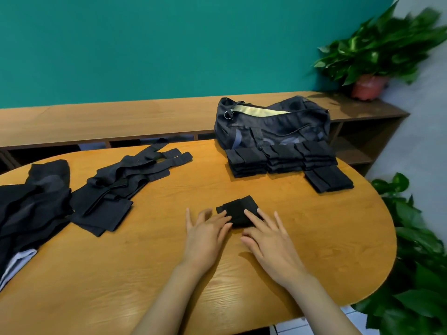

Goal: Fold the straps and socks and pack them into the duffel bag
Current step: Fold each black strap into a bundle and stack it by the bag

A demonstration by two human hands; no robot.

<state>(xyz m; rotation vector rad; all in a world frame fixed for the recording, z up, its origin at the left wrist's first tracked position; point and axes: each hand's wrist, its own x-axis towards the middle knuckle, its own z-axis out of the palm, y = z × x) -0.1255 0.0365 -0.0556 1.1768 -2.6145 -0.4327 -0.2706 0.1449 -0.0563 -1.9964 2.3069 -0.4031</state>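
Note:
A small folded black strap [238, 207] lies flat in the middle of the wooden table [169, 274]. My left hand [205, 234] rests with straight fingers on its near left edge. My right hand [268, 238] presses its near right part with flat fingers. Unfolded black straps [125, 180] sprawl at the left. A heap of dark socks [31, 204] lies at the far left edge. Stacks of folded black pieces [280, 160] stand in front of the dark duffel bag [271, 122], whose zip is open, showing a pale lining. One more folded piece [327, 178] lies to their right.
A long wooden shelf unit [108, 117] runs behind the table against a teal wall. A potted plant [377, 56] stands on its right end. More leafy plants [418, 262] crowd the table's right edge.

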